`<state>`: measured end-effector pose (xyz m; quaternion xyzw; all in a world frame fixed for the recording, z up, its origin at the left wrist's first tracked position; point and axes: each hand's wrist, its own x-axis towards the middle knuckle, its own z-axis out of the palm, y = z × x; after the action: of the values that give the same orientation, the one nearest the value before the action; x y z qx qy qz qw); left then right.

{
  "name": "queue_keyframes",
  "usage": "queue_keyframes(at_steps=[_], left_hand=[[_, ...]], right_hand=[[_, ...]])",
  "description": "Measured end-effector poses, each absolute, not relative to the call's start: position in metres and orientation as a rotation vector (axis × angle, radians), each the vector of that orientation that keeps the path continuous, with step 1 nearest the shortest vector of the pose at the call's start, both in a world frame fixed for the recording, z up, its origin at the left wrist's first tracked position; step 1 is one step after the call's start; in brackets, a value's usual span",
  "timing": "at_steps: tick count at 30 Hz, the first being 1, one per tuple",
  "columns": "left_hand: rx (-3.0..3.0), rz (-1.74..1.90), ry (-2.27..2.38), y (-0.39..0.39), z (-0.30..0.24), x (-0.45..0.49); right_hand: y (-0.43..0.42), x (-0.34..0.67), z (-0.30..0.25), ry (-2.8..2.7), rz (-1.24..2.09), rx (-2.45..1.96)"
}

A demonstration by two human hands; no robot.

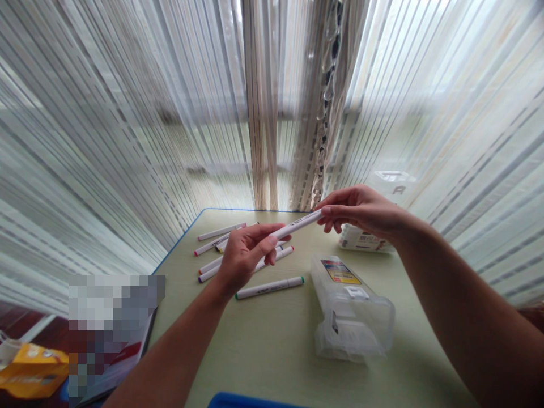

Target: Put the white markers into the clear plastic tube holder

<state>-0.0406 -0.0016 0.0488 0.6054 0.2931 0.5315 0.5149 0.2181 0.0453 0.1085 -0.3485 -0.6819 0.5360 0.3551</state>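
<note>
Both of my hands hold one white marker above the pale green table. My left hand pinches its near end with curled fingers. My right hand grips the far end between thumb and fingertips. Below them several white markers with coloured caps lie loose on the table, among them a green-capped one and a red-capped one. A clear plastic marker case lies empty to the right of them, under my right forearm.
A white plastic packet sits behind the case at the table's far right. Striped sheer curtains close in the table on all far sides. A yellow box lies at the lower left, a blue edge at the bottom.
</note>
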Motion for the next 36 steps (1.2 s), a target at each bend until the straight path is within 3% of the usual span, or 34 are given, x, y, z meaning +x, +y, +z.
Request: queue_keyframes(at_steps=[36], left_hand=[[1.399, 1.306, 0.861, 0.0026, 0.0501, -0.0364]], right_hand=[[0.0444, 0.2177, 0.1106, -1.824, 1.443, -0.919]])
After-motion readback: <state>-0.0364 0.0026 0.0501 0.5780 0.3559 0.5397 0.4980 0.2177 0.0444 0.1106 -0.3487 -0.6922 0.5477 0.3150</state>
